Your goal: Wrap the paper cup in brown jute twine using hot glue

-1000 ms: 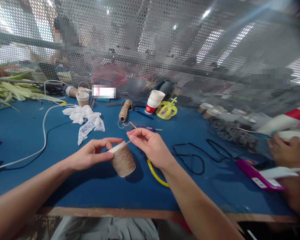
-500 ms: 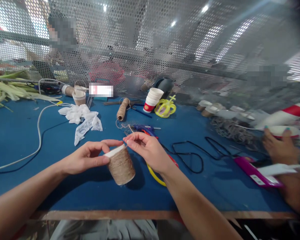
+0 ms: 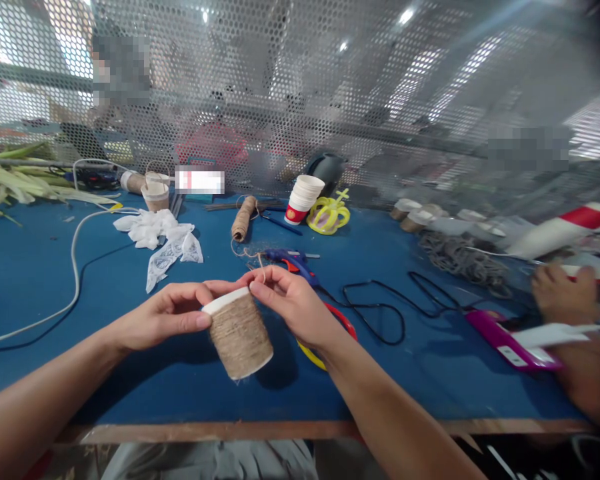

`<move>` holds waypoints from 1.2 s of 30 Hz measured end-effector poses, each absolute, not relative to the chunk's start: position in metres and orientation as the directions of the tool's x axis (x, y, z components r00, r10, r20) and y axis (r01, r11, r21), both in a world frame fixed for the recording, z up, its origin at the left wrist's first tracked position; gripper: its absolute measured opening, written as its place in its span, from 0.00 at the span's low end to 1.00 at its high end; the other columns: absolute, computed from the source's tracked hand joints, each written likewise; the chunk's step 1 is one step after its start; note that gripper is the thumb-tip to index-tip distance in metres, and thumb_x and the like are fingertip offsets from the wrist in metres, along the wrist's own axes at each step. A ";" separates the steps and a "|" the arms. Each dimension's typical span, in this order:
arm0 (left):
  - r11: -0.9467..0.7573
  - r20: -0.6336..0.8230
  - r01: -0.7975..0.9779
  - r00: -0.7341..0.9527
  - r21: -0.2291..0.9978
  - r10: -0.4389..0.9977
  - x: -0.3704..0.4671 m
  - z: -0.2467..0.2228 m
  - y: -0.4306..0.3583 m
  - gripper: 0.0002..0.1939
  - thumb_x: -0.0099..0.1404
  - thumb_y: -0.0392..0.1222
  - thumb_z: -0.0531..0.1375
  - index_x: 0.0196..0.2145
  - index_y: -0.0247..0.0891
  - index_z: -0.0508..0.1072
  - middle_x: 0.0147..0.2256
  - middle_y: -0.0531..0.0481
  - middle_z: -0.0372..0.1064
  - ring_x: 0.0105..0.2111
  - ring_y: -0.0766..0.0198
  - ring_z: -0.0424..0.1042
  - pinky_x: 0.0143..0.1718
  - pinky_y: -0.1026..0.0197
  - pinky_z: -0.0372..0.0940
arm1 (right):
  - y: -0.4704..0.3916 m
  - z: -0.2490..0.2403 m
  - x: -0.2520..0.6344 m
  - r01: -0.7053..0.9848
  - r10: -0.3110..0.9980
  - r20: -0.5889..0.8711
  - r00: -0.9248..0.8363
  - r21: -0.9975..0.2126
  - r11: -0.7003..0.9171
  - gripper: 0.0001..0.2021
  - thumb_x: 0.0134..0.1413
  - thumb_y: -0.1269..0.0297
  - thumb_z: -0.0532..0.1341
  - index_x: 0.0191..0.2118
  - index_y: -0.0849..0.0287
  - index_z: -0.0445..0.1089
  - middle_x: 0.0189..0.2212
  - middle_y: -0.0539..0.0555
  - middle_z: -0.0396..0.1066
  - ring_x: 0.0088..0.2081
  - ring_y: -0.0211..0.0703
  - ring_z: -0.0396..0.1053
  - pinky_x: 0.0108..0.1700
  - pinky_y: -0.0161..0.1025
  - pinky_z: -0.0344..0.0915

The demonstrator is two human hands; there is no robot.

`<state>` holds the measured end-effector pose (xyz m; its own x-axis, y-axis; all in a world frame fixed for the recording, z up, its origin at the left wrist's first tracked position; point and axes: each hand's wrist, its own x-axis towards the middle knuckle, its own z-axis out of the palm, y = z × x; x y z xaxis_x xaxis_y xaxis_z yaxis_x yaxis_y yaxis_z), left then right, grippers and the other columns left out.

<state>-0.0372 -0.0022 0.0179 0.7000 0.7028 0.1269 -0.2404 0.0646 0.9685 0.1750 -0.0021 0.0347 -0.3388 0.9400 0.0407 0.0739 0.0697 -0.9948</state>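
Observation:
A paper cup point(image 3: 241, 333) wound with brown twine is tilted above the blue table, a white band bare at its rim. My left hand point(image 3: 175, 312) grips that rim from the left, thumb outside and fingers behind. At the rim's right side, my right hand point(image 3: 293, 300) pinches the twine point(image 3: 261, 265), its fingertips against the cup. From there the strand loops back towards a twine spool point(image 3: 243, 219). A blue glue gun point(image 3: 294, 263) lies just beyond my right hand. Scissors with red and yellow handles point(image 3: 311, 355) are partly hidden under my right forearm.
Stacked paper cups point(image 3: 304, 198) and a yellow crown-shaped piece point(image 3: 329, 215) stand at the back. White lace cloth point(image 3: 167, 240) lies left, near a white cable point(image 3: 75, 267). On the right are a black cord point(image 3: 375, 305), a purple device point(image 3: 510, 343) and another person's hand point(image 3: 565, 293).
The cup has tipped a little further and come slightly nearer, with my right fingers moved close against its rim. The other person's hand has shifted at the right.

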 end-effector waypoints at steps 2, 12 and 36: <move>0.059 0.134 -0.247 0.695 0.967 0.707 -0.037 0.018 -0.002 0.03 0.59 0.37 0.59 0.30 0.37 0.73 0.54 0.48 0.62 0.55 0.53 0.59 0.51 0.54 0.56 | -0.003 0.035 0.174 0.036 0.932 0.028 -0.361 -0.998 0.044 0.10 0.50 0.58 0.61 0.28 0.59 0.63 0.37 0.53 0.69 0.37 0.38 0.65 0.42 0.37 0.60; 0.016 0.165 -0.265 0.649 0.964 0.743 -0.039 0.014 0.004 0.05 0.57 0.42 0.61 0.31 0.39 0.75 0.47 0.48 0.62 0.47 0.58 0.62 0.47 0.57 0.59 | 0.002 0.031 0.178 -0.192 0.891 0.009 -0.453 -0.977 -0.088 0.13 0.43 0.60 0.66 0.25 0.59 0.61 0.31 0.49 0.69 0.33 0.34 0.64 0.37 0.34 0.59; -0.393 0.190 0.214 0.614 0.894 0.766 -0.029 0.005 0.007 0.14 0.54 0.43 0.62 0.38 0.38 0.67 0.55 0.41 0.55 0.56 0.52 0.55 0.56 0.48 0.50 | -0.007 0.037 0.172 0.464 0.880 0.161 -0.447 -0.799 0.382 0.05 0.49 0.68 0.56 0.25 0.57 0.60 0.27 0.50 0.65 0.32 0.39 0.64 0.38 0.38 0.61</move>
